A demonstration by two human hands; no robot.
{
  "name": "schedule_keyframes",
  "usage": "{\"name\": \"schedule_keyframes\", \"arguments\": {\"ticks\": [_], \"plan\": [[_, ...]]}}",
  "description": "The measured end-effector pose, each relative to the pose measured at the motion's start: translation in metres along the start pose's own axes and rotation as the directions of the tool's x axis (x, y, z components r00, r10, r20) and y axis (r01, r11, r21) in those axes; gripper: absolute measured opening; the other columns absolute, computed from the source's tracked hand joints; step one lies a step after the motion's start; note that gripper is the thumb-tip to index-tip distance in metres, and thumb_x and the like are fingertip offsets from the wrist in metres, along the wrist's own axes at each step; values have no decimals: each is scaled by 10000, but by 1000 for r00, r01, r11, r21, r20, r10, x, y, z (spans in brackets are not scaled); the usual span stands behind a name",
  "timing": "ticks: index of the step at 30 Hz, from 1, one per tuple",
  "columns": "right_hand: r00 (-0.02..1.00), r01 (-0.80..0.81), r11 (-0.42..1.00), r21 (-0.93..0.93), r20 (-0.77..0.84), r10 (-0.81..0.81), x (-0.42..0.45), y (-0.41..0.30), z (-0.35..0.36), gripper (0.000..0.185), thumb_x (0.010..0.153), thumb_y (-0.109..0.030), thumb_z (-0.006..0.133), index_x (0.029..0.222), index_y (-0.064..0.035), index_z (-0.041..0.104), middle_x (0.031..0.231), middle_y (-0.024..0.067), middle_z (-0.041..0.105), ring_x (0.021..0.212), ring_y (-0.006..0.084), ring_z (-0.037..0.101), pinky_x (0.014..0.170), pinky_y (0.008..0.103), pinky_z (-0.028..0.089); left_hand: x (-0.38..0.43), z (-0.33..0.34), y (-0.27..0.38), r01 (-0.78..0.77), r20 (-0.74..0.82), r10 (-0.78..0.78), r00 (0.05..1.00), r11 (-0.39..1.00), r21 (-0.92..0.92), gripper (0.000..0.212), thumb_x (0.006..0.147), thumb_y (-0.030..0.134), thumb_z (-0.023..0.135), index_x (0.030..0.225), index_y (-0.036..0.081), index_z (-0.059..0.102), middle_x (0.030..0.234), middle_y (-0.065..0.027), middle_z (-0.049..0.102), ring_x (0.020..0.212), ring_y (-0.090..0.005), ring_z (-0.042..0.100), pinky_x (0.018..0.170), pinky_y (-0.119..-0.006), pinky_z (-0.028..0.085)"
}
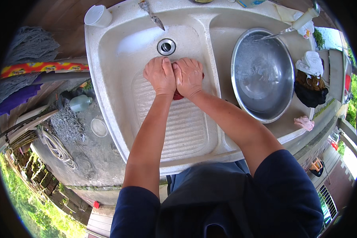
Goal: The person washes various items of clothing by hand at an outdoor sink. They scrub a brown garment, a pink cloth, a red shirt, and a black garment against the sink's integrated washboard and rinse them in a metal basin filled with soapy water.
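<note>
Side by side, my left hand (160,74) and my right hand (189,74) press down on a dark red item (178,95), probably cloth. Its edges show only below the wrists and beside the right fingers; the rest is hidden under my palms. Both hands look wet, with fingers curled over it. They are at the upper end of the ridged washboard floor (183,131) of a pale stone-like sink basin. Just beyond my knuckles lies the round metal drain (166,47).
Right of the divider (214,71), a metal basin (263,80) holds water under a running tap (306,17). Cloths (311,80) and a pink cloth (304,123) lie along the right rim. A white plastic cup (98,15) and a stained knife-like tool (151,15) are at the back left.
</note>
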State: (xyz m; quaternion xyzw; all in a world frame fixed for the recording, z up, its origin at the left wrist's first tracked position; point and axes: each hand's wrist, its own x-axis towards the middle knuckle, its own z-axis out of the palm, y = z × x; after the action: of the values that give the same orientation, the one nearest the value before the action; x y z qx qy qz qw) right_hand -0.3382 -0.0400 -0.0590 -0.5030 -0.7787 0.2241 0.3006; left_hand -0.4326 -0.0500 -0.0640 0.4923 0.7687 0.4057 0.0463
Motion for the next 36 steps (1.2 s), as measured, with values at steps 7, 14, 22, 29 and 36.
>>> {"name": "schedule_keyframes", "arguments": {"ticks": [7,14,22,29,36], "plan": [[998,63,994,92,6,-64,-70,-1,-48,193,851,-238,477,842,-93,605,822,80,585,793,297,521,731,425,368,-79,-50,31,31,266,2,964,992,-119,273,869,253,480,736,47,600,773,-147,576,747,-334,515,725,-442,366],[998,41,998,40,-53,-39,-3,-1,0,144,804,-207,508,720,-104,563,749,68,569,753,277,525,694,424,364,-15,-13,-11,29,123,3,992,966,-257,313,866,183,438,622,0,504,665,-177,513,658,-363,468,624,-456,345],[982,-156,973,-169,84,172,-29,-20,-44,317,888,-376,470,815,-91,587,794,111,616,845,300,581,743,464,419,-8,-2,-40,458,309,-345,886,754,-471,299,883,220,472,755,-22,592,759,-85,597,710,-168,515,690,-321,428],[807,-590,795,143,76,586,-89,13,-181,494,920,-461,419,869,12,551,828,286,599,806,468,569,727,510,436,-16,-32,46,865,636,-618,462,155,-477,419,895,409,539,1028,15,589,1021,-81,605,952,-191,568,856,-330,440],[566,-663,679,314,-384,730,-134,162,-302,447,940,-395,441,895,29,575,884,274,598,821,421,563,738,450,428,-63,-64,164,712,654,-287,700,345,-611,244,899,272,600,1004,65,526,965,-22,567,895,-120,539,817,-291,450]]}}
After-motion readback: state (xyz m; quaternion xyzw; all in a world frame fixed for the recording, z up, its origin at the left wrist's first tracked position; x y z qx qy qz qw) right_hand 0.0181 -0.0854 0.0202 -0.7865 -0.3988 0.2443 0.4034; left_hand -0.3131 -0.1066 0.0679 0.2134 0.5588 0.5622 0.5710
